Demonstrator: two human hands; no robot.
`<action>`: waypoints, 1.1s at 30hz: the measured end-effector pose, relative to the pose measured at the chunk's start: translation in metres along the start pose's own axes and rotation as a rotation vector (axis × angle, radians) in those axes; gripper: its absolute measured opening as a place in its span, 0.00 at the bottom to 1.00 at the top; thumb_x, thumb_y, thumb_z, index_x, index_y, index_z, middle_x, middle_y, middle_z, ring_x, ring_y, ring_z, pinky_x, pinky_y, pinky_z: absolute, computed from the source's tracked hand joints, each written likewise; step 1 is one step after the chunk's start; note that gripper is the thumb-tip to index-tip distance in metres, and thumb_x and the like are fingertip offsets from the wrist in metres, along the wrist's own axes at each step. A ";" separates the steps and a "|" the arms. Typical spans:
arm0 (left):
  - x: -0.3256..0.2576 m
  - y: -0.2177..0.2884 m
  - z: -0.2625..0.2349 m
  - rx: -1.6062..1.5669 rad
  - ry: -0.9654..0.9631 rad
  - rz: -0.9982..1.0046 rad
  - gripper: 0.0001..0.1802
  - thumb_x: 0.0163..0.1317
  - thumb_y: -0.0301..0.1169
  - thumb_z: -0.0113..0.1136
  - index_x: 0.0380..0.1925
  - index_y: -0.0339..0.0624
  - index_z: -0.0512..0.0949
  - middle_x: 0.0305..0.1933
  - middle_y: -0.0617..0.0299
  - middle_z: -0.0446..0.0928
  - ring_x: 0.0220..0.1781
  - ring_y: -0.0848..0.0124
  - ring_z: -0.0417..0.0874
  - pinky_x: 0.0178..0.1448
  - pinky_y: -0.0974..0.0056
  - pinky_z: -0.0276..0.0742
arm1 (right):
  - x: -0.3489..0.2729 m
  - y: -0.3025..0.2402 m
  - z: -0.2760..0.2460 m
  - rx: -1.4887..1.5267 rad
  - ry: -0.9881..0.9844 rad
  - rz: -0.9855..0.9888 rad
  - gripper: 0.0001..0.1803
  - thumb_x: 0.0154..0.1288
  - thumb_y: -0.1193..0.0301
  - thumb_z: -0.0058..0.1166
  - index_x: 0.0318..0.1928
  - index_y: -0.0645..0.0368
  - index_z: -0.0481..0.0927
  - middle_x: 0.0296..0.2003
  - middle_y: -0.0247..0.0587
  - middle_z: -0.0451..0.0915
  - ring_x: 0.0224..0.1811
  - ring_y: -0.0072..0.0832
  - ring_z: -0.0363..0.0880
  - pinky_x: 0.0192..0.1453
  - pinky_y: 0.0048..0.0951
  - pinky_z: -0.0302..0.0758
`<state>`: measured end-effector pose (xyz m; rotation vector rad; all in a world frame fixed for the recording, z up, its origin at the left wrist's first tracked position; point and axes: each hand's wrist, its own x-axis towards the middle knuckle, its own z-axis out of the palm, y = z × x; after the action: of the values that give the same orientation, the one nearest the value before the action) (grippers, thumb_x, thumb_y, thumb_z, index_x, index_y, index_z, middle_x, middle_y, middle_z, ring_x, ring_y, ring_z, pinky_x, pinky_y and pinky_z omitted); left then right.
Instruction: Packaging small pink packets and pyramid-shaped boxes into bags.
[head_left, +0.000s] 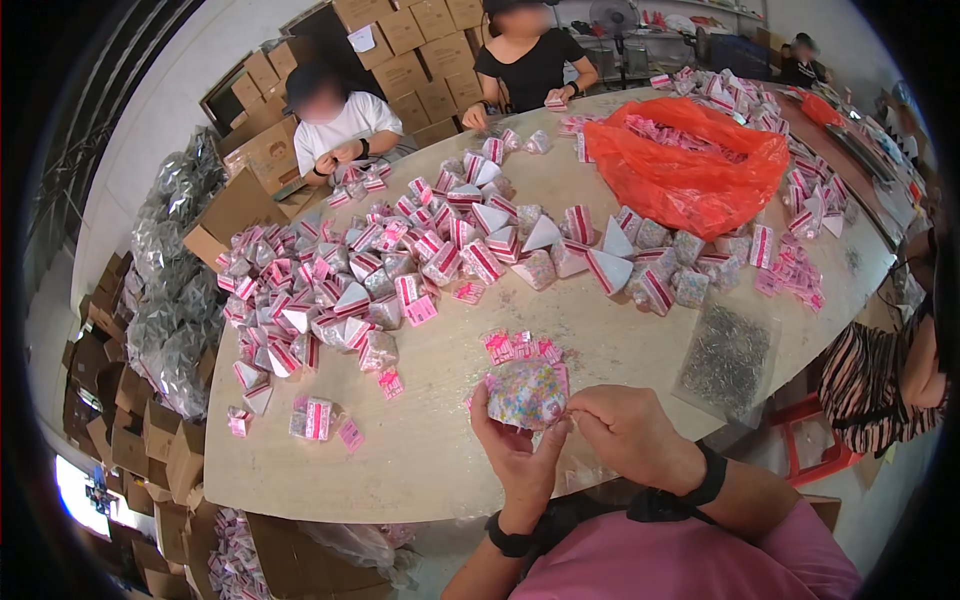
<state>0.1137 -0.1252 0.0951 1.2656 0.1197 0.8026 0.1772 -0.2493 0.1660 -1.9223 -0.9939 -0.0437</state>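
Near the table point(440, 450) edge, you hold the little bag of sprinkles point(527, 394). Your left hand point(515, 447) cups it from below; your right hand point(625, 430) pinches its side shut. Pink labels point(520, 347) lie just behind; I think one goes on next.

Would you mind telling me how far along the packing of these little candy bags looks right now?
Done: a large heap of finished packets with pink-and-white header cards covers the table. In hand: the left hand cups a clear bag of coloured pieces while the right hand pinches its edge. Left: loose pink cards lie beside it, and an orange bag still holds more stock.
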 end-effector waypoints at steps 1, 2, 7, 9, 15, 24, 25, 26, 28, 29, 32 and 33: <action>0.000 -0.001 0.000 0.033 -0.006 0.022 0.51 0.48 0.18 0.68 0.67 0.42 0.45 0.63 0.52 0.57 0.63 0.61 0.65 0.62 0.56 0.69 | -0.001 0.000 0.001 -0.005 0.009 0.001 0.06 0.57 0.78 0.50 0.34 0.63 0.78 0.30 0.48 0.80 0.32 0.43 0.80 0.35 0.35 0.76; 0.000 -0.001 -0.001 0.067 -0.011 0.044 0.51 0.48 0.18 0.68 0.67 0.41 0.45 0.63 0.52 0.56 0.63 0.61 0.64 0.62 0.56 0.69 | -0.001 0.001 0.002 -0.009 0.017 0.001 0.06 0.57 0.78 0.50 0.34 0.64 0.78 0.30 0.48 0.80 0.32 0.43 0.80 0.35 0.35 0.76; -0.001 0.001 0.001 0.270 -0.006 0.149 0.52 0.47 0.18 0.68 0.67 0.39 0.43 0.64 0.51 0.55 0.64 0.60 0.64 0.64 0.55 0.67 | -0.002 0.005 0.006 -0.043 0.030 -0.017 0.05 0.58 0.77 0.49 0.33 0.64 0.77 0.29 0.48 0.79 0.31 0.44 0.79 0.34 0.36 0.75; -0.002 -0.005 -0.002 0.380 -0.001 0.232 0.52 0.47 0.18 0.68 0.67 0.39 0.43 0.64 0.51 0.55 0.64 0.60 0.63 0.64 0.56 0.67 | -0.003 0.007 0.009 -0.034 0.049 -0.020 0.05 0.58 0.77 0.49 0.34 0.64 0.76 0.28 0.48 0.78 0.29 0.43 0.79 0.32 0.36 0.74; -0.005 -0.004 -0.009 0.340 -0.043 0.162 0.52 0.46 0.17 0.67 0.67 0.39 0.43 0.65 0.51 0.53 0.64 0.60 0.64 0.62 0.57 0.68 | 0.003 0.001 0.015 0.344 -0.006 0.310 0.13 0.60 0.76 0.51 0.45 0.64 0.69 0.25 0.45 0.76 0.24 0.36 0.76 0.28 0.34 0.72; -0.008 -0.005 -0.022 0.267 -0.014 -0.208 0.47 0.49 0.20 0.67 0.65 0.34 0.48 0.56 0.48 0.62 0.56 0.63 0.72 0.54 0.62 0.75 | 0.009 0.037 0.032 0.585 -0.220 0.473 0.23 0.60 0.74 0.54 0.55 0.63 0.64 0.26 0.40 0.77 0.26 0.22 0.76 0.30 0.25 0.73; -0.007 -0.006 -0.024 0.225 -0.010 -0.305 0.46 0.50 0.20 0.67 0.65 0.34 0.49 0.56 0.48 0.62 0.55 0.63 0.72 0.53 0.62 0.76 | 0.005 0.045 0.038 0.444 -0.229 0.380 0.23 0.60 0.74 0.54 0.55 0.64 0.64 0.26 0.40 0.77 0.27 0.22 0.76 0.31 0.25 0.72; -0.009 -0.023 -0.031 0.228 -0.011 -0.211 0.44 0.52 0.22 0.66 0.65 0.36 0.49 0.53 0.51 0.66 0.48 0.66 0.76 0.46 0.65 0.78 | 0.002 0.050 0.039 0.295 -0.229 0.293 0.24 0.60 0.73 0.54 0.55 0.64 0.64 0.26 0.40 0.77 0.28 0.22 0.76 0.32 0.25 0.72; -0.003 -0.024 -0.044 0.115 0.042 -0.490 0.40 0.54 0.25 0.63 0.63 0.39 0.52 0.50 0.54 0.69 0.48 0.66 0.77 0.45 0.64 0.78 | -0.006 0.059 0.037 0.300 -0.244 0.299 0.20 0.60 0.72 0.55 0.52 0.65 0.67 0.27 0.39 0.77 0.30 0.23 0.77 0.34 0.26 0.72; 0.000 -0.022 -0.052 0.052 0.067 -0.635 0.37 0.56 0.26 0.62 0.62 0.41 0.53 0.48 0.55 0.71 0.47 0.66 0.77 0.45 0.63 0.79 | -0.010 0.063 0.033 0.297 -0.253 0.308 0.19 0.60 0.71 0.55 0.50 0.65 0.69 0.27 0.39 0.78 0.31 0.23 0.77 0.35 0.26 0.72; 0.039 -0.022 -0.123 0.040 0.065 -0.649 0.21 0.62 0.40 0.55 0.53 0.47 0.66 0.45 0.60 0.76 0.44 0.66 0.79 0.43 0.57 0.79 | -0.024 0.084 0.009 0.274 -0.195 0.356 0.12 0.60 0.72 0.54 0.43 0.66 0.74 0.26 0.37 0.77 0.29 0.22 0.77 0.33 0.24 0.72; 0.063 -0.005 -0.139 -0.014 0.093 -0.544 0.26 0.63 0.38 0.55 0.59 0.47 0.60 0.49 0.57 0.74 0.50 0.63 0.75 0.48 0.52 0.76 | -0.028 0.089 -0.004 0.297 -0.153 0.446 0.11 0.60 0.73 0.54 0.41 0.66 0.75 0.25 0.37 0.77 0.27 0.21 0.76 0.32 0.24 0.72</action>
<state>0.0928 0.0233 0.0657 1.1074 0.5097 0.3887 0.2182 -0.2900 0.0921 -1.8445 -0.6072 0.4867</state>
